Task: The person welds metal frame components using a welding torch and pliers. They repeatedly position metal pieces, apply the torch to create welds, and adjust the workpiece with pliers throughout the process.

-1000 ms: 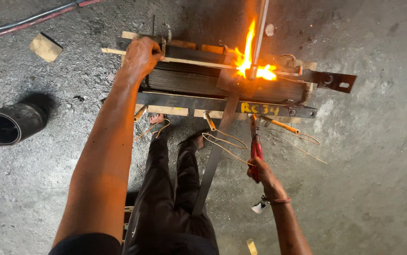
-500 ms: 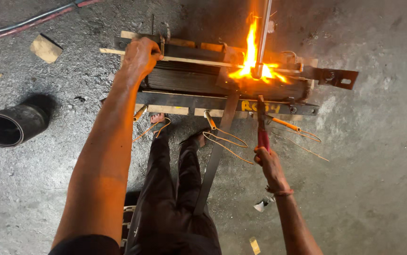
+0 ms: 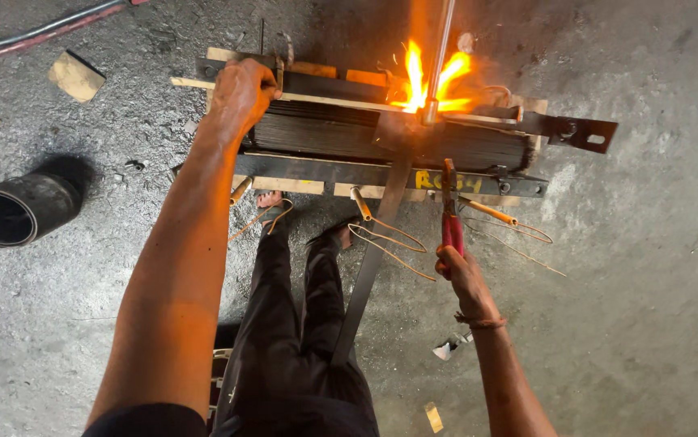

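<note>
The person steadies a long block of stacked dark metal plates (image 3: 381, 133) lying on the concrete floor (image 3: 649, 267), its long axis running left to right across the view, while a flame (image 3: 430, 77) from a metal torch tube (image 3: 440, 48) plays on its top near a dark strap (image 3: 377, 243). The left hand (image 3: 240, 89) is clamped over the block's far left edge, and the right hand (image 3: 462, 271) is closed on red-handled pliers (image 3: 449, 214) that point up toward the block. This looks like the heating step; the next move likely calls for bringing the pliers' tip carefully to the hot spot.
</note>
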